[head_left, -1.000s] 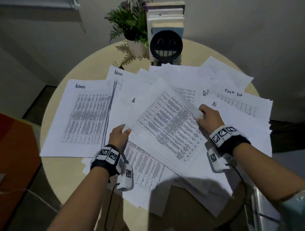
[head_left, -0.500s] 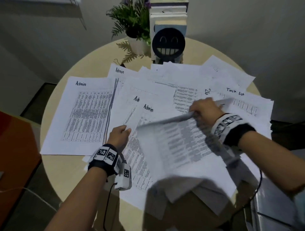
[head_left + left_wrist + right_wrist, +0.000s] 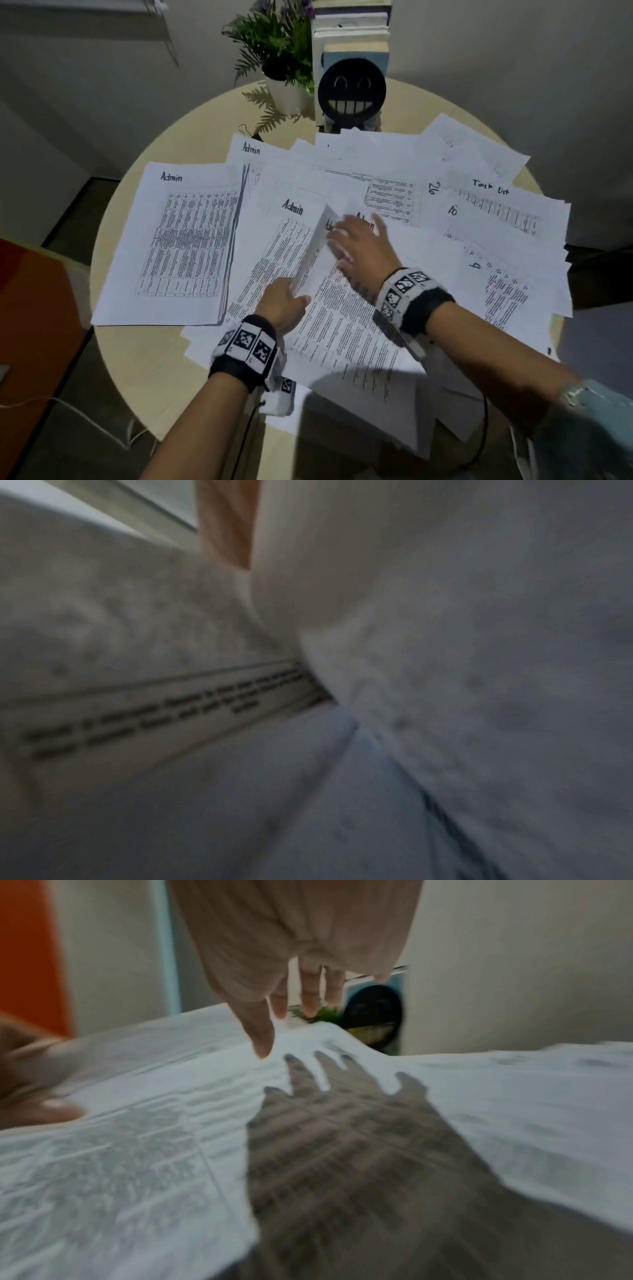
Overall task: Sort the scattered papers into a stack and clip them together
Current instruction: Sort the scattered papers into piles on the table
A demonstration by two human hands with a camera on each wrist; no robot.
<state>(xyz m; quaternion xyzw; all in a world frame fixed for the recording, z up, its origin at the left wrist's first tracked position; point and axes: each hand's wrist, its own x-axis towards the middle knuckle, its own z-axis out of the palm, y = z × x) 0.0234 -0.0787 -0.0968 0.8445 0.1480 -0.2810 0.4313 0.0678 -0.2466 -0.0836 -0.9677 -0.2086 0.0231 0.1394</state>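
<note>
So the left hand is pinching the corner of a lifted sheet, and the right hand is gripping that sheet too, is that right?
Not quite. The left hand does pinch the lifted sheet, but the right hand grips nothing: the right wrist view shows its fingers straight and spread above the papers.

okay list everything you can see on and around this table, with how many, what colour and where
table: one, round, light wood, under everything
scattered papers: many, white with black print, overlapping across the table
neat Admin stack: one, white, table's left side
raised sheet: one, white, centre, edge lifted
binder clip: one, black, far left beyond the papers
potted plant: one, green in white pot, far edge
books: several, pale, upright at far edge
smiley bookend: one, black, fronting the books
left hand: pinches the raised sheet
right hand: fingers straight, over the centre papers
</note>
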